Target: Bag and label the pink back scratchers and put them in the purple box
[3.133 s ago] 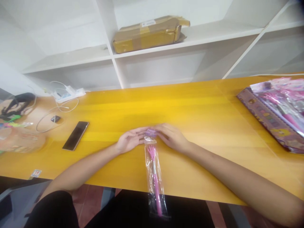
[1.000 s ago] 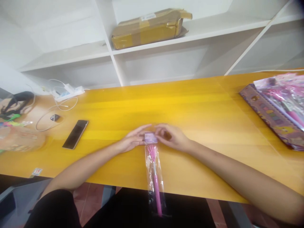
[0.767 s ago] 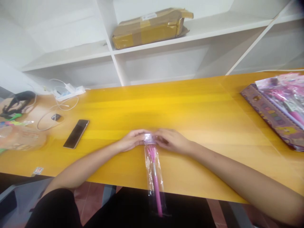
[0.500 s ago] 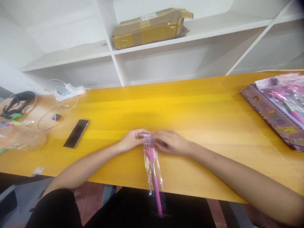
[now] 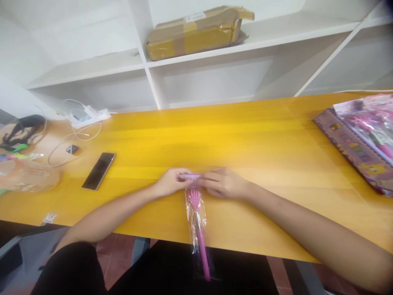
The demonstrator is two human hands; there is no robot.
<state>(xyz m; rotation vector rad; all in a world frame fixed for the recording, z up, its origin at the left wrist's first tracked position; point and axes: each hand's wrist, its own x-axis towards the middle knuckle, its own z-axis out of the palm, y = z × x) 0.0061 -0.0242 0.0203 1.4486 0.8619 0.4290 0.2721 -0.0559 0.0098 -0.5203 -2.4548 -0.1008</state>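
A pink hand-shaped back scratcher (image 5: 201,237) with a metal shaft lies inside a clear plastic bag (image 5: 193,233). Its handle end hangs past the table's front edge, above my lap. At the top of the bag is a small purple header card (image 5: 192,178). My left hand (image 5: 173,181) pinches the card's left end between thumb and fingers. From the other side, my right hand (image 5: 222,182) grips the card's right end with its fingertips closed. The scratcher's pink fingers sit just below both hands.
A purple printed box (image 5: 353,151) of similar bagged pink items stands at the right. To the left lie a phone (image 5: 98,171), a white cable, a power strip (image 5: 90,119) and a plastic bag (image 5: 30,176). A taped carton (image 5: 196,35) rests on the white shelf behind.
My right hand's fingers have shifted slightly rightward and drawn together, so more of the purple card shows. My left hand keeps its hold. The bagged scratcher has barely moved.
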